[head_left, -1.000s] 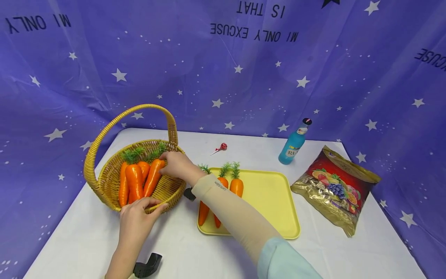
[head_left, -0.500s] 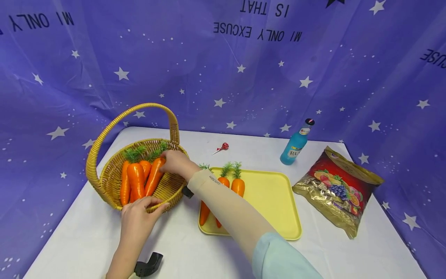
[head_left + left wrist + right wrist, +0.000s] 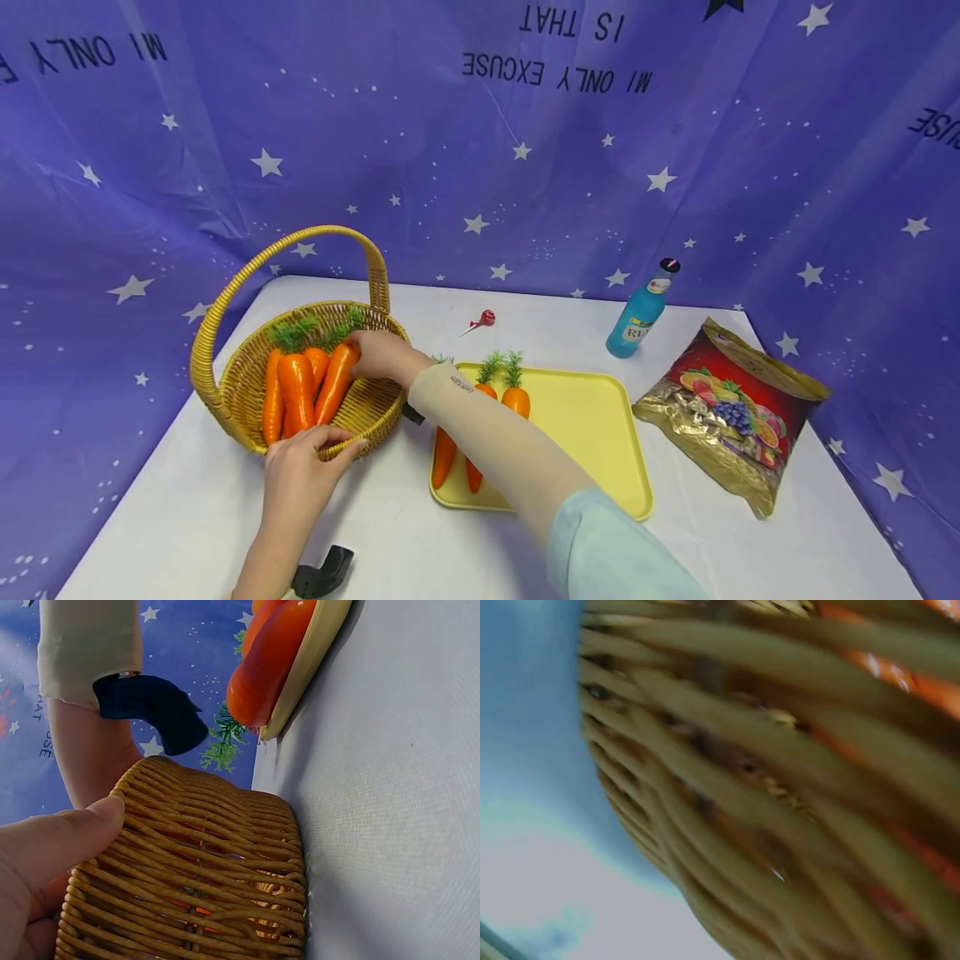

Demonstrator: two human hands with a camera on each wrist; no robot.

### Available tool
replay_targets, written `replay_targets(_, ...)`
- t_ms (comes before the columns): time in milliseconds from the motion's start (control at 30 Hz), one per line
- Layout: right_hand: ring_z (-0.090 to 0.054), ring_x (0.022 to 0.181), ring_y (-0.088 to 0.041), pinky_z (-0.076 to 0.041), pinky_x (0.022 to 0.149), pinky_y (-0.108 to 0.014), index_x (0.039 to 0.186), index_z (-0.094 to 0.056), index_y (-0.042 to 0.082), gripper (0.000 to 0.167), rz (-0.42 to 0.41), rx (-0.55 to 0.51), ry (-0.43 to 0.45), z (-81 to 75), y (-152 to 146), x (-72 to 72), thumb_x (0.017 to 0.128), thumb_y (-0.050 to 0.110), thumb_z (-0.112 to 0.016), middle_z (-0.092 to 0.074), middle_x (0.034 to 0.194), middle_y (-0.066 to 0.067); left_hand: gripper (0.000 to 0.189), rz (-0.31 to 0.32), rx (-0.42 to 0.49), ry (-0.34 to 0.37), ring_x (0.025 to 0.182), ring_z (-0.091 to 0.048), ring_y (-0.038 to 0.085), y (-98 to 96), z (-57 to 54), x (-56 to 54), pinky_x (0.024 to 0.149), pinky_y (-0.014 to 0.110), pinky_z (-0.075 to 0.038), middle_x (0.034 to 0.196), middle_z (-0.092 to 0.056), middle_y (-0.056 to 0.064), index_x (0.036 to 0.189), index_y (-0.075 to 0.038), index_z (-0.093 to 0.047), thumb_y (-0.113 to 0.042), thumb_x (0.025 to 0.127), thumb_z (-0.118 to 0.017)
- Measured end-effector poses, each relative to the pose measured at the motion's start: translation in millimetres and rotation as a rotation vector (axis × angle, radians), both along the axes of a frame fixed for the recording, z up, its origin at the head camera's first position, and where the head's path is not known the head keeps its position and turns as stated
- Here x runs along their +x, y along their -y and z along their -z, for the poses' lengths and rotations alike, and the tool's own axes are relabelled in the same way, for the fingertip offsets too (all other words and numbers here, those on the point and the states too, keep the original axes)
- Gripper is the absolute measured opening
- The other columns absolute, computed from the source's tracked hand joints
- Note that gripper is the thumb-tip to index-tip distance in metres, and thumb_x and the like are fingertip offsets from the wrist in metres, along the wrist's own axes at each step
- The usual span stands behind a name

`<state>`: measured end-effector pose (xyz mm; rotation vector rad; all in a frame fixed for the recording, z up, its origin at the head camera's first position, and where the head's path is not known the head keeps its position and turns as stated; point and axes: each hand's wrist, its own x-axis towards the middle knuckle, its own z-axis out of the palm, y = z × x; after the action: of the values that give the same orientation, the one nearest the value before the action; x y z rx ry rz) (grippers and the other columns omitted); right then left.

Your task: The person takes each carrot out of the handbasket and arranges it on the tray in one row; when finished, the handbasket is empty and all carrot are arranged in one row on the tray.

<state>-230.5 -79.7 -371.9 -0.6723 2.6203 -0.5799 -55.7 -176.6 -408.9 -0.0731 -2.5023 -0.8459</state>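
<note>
A wicker basket (image 3: 247, 367) with a tall handle stands at the left of the table, holding several orange carrots (image 3: 296, 387) with green tops. My left hand (image 3: 300, 471) grips its near rim; in the left wrist view the thumb presses on the outside of the weave (image 3: 202, 847). Reaching over the basket's right side, my right hand (image 3: 382, 354) holds the rightmost carrot (image 3: 337, 379) near its leafy end. That carrot leans among the others inside the basket. Woven strands of the basket (image 3: 780, 765) fill most of the right wrist view, hiding the right hand there.
A yellow tray (image 3: 577, 442) with carrots (image 3: 516, 401) lies right of the basket, partly under my right forearm. Behind it is a red lollipop (image 3: 487, 317). A blue bottle (image 3: 637, 317) and a red-and-gold candy bag (image 3: 735, 408) stand farther right. A starry curtain (image 3: 480, 167) backs the table.
The head view has shifted slightly, moving the scene a little to the right. Both hands keep their places at the basket rim and the carrot.
</note>
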Motion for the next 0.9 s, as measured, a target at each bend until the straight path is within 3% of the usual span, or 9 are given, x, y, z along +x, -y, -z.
replay_targets(500,-0.059,0.102,-0.01,-0.045,0.081,-0.022,0.139,-0.051,0.019,0.055,0.037,-0.073,-0.031,18.2,8.9,-3.2,0.09,0.036,-0.068,-0.063,0.121,0.002,0.023,0.001,-0.01,-0.008,0.067,-0.065,0.024,0.0,1.3,0.5,0.069,0.04,-0.03,0.073,-0.07,0.003,0.077,-0.01,-0.072,-0.015,0.063,-0.091)
replay_targets(700,-0.06,0.096,-0.009,-0.044,0.077,-0.02,0.129,-0.058,0.014,0.045,0.041,-0.119,-0.047,19.8,8.0,-3.8,0.089,0.033,-0.069,-0.066,0.114,0.001,0.024,-0.005,-0.011,0.004,0.067,-0.064,0.025,-0.3,0.8,0.4,0.07,0.041,-0.03,0.073,-0.07,0.003,0.077,-0.009,-0.072,-0.015,0.063,-0.091)
replay_targets(900,-0.058,0.086,-0.009,-0.045,0.071,-0.023,0.113,-0.063,0.014,0.032,0.084,-0.243,0.034,23.5,7.1,-2.3,0.088,0.032,-0.071,-0.065,0.105,0.002,0.024,-0.007,-0.015,0.004,0.067,-0.065,0.025,-0.1,0.0,0.7,0.07,0.041,-0.031,0.073,-0.07,0.004,0.077,-0.009,-0.073,-0.015,0.063,-0.091)
